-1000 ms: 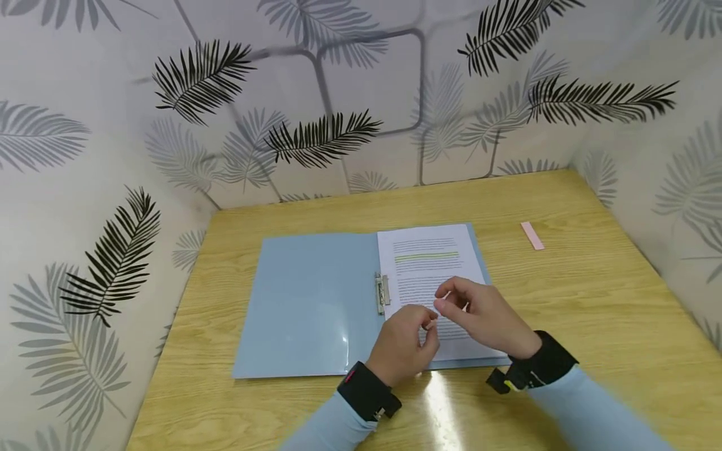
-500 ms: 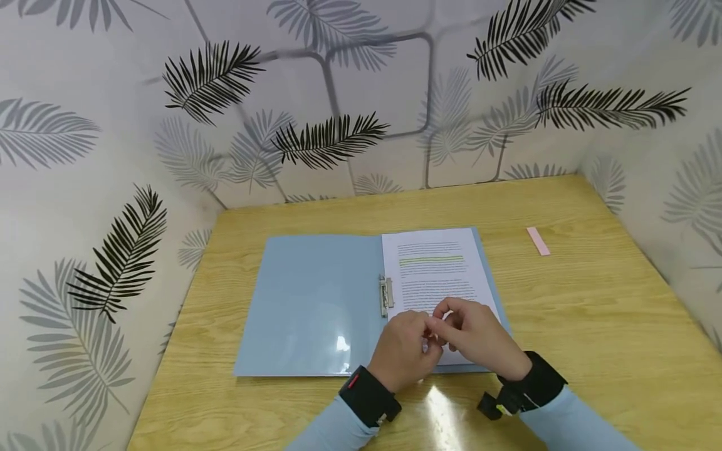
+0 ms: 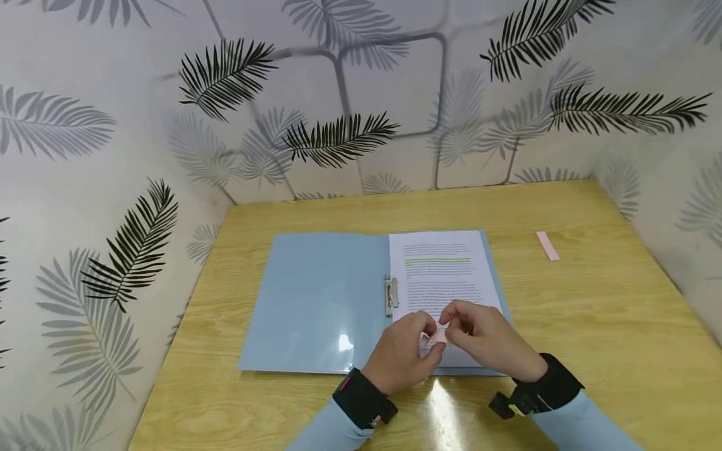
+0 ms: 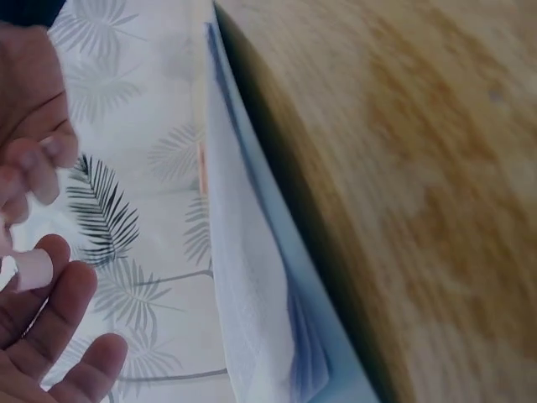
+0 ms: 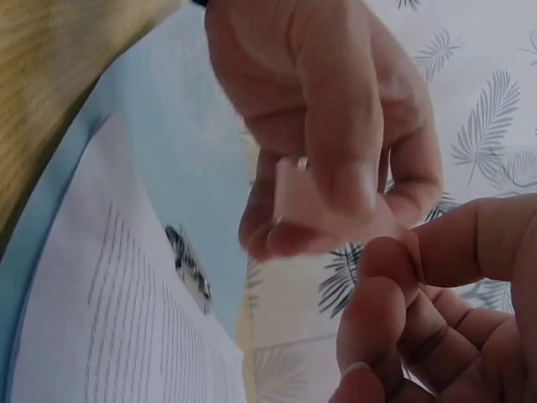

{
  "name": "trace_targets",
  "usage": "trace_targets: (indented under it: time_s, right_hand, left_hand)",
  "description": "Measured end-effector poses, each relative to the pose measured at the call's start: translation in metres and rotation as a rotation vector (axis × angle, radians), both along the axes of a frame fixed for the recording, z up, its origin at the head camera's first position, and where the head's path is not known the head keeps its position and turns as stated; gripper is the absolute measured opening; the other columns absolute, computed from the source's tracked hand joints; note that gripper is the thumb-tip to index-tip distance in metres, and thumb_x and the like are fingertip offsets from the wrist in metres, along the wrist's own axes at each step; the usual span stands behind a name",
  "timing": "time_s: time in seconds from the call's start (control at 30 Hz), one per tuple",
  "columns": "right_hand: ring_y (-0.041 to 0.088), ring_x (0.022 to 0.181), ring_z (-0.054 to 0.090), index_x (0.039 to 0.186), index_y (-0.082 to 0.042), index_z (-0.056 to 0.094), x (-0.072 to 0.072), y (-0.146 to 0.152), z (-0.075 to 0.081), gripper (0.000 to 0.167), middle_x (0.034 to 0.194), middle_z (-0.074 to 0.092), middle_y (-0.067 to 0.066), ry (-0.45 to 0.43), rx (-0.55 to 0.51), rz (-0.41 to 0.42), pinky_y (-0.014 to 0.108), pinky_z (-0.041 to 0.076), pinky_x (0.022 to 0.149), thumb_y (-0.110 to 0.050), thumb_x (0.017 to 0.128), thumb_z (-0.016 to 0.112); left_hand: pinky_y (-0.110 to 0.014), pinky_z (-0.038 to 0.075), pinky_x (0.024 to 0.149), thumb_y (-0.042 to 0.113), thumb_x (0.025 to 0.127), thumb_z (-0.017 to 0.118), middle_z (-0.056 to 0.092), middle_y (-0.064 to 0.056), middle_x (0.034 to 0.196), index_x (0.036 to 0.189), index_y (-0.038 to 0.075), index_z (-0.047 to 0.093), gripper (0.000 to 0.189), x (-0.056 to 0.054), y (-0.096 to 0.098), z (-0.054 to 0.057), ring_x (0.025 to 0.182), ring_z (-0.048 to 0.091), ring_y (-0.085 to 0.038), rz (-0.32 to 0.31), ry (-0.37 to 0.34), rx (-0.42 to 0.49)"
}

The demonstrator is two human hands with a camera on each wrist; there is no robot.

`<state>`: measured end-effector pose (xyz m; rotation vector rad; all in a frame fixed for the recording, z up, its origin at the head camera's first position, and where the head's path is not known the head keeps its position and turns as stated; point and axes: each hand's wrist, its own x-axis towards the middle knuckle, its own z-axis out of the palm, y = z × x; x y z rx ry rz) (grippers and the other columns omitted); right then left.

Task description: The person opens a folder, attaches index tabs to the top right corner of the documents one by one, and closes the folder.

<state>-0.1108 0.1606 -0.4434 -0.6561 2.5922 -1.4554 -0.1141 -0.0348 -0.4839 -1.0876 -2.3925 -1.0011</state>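
A small pale pink slip of paper (image 5: 315,206) is stretched between both hands, above the lower part of the printed page (image 3: 445,275). My left hand (image 3: 403,351) pinches one end between thumb and fingers. With thumb and forefinger, my right hand (image 3: 491,335) pinches the other end; those fingertips meet the slip in the right wrist view. In the left wrist view a curled bit of the slip (image 4: 33,269) shows at the left fingers. The page lies in an open light blue folder (image 3: 316,294), below the hands, with one passage highlighted in yellow-green.
A metal clip (image 3: 391,294) stands at the folder's spine, by the page's left edge. Another pink strip (image 3: 548,246) lies on the wooden table (image 3: 598,313), right of the folder. Leaf-patterned cloth (image 3: 361,75) hangs behind and at both sides.
The right hand came down and left to the left hand; the fingertips met, then parted slightly, and the pink slip now shows between them. The head view has shifted a little.
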Motion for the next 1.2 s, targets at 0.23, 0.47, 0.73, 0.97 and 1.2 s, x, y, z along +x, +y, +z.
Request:
trace_targets:
  time_s: [0.23,0.47,0.73,0.97,1.2]
  right_hand:
    - [0.006,0.061,0.051,0.092,-0.014,0.064,-0.001,0.006,-0.001,0.011,0.073,0.061,-0.012,0.095,0.087,-0.066,0.023,0.041,0.052,-0.004,0.089,0.062]
    - [0.007,0.066,0.054,0.09,-0.016,0.066,-0.002,0.008,-0.007,0.012,0.077,0.063,-0.011,0.119,0.086,-0.103,0.023,0.042,0.054,-0.005,0.088,0.065]
    - [0.006,0.063,0.056,0.086,-0.019,0.066,-0.009,0.005,-0.013,0.007,0.08,0.064,-0.009,0.037,0.077,-0.059,0.023,0.048,0.054,-0.022,0.088,0.072]
    - [0.016,0.068,0.067,0.098,-0.005,0.067,-0.039,0.025,-0.01,0.009,0.087,0.07,0.006,-0.09,0.066,-0.124,0.028,0.053,0.062,-0.009,0.091,0.066]
    - [0.025,0.08,0.061,0.102,-0.006,0.065,-0.09,0.056,-0.006,0.026,0.094,0.069,0.01,-0.114,0.164,-0.324,0.034,0.049,0.069,-0.028,0.088,0.071]
  left_hand:
    - [-0.014,0.042,0.071,0.015,0.087,0.072,0.056,0.005,0.084,0.092,0.012,0.058,0.016,0.0,-0.008,0.002,0.076,0.055,-0.01,0.0,0.026,0.004]
    - [-0.015,0.045,0.074,0.014,0.082,0.077,0.058,0.008,0.084,0.089,0.015,0.06,0.018,-0.002,-0.007,0.004,0.081,0.058,-0.01,0.013,0.068,-0.041]
    - [-0.02,0.046,0.078,0.018,0.08,0.078,0.064,0.007,0.087,0.086,0.013,0.062,0.018,-0.009,0.005,0.008,0.084,0.059,-0.008,0.018,0.168,-0.135]
    - [-0.028,0.046,0.091,0.037,0.087,0.07,0.064,-0.002,0.107,0.113,0.009,0.059,0.04,-0.039,0.01,0.008,0.102,0.06,-0.015,0.093,0.135,-0.29]
    - [-0.036,0.042,0.099,0.052,0.087,0.064,0.057,-0.004,0.125,0.127,0.012,0.054,0.058,-0.089,0.021,0.01,0.119,0.05,-0.02,0.246,-0.05,-0.599]
